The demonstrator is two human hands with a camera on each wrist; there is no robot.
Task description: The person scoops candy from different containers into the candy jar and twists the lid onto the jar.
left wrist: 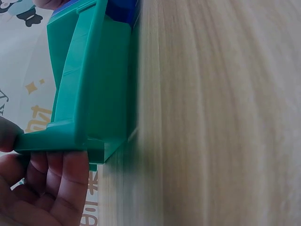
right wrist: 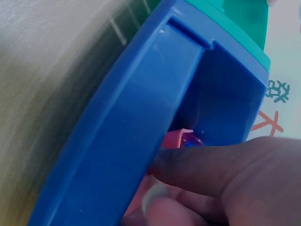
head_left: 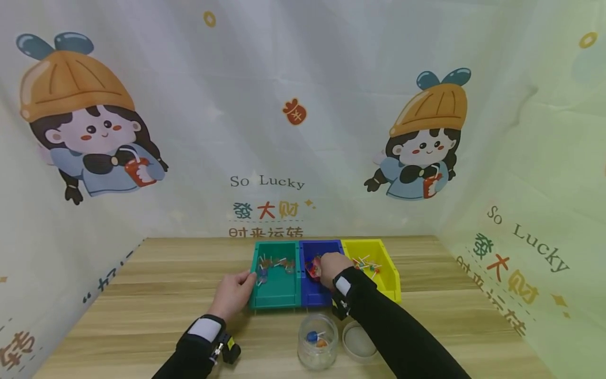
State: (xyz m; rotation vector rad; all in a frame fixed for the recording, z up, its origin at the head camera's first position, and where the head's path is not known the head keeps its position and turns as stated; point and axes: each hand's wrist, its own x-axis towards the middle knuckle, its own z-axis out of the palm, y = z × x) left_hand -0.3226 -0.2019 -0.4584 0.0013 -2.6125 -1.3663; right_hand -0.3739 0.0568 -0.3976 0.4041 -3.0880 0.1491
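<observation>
My left hand [head_left: 233, 296] grips the left wall of the green bin [head_left: 276, 300], thumb at the rim and fingers curled against the outside, as the left wrist view shows. Several lollipops [head_left: 264, 272] lie inside that bin. My right hand [head_left: 335, 267] reaches down into the blue bin [right wrist: 127, 113], its fingers bent among red and pink wrapped sweets [head_left: 312, 267]. Whether it pinches one is hidden by the hand itself. In the yellow bin [head_left: 390, 284], to the right, lie several small lollipops [head_left: 366, 264].
A clear jar [head_left: 318, 355] with a blue and an orange lollipop inside stands in front of the bins. Beside it lies a round lid [head_left: 358, 341], partly behind the right sleeve. A printed cloth [head_left: 265, 131] hangs behind the wooden table [head_left: 189, 258].
</observation>
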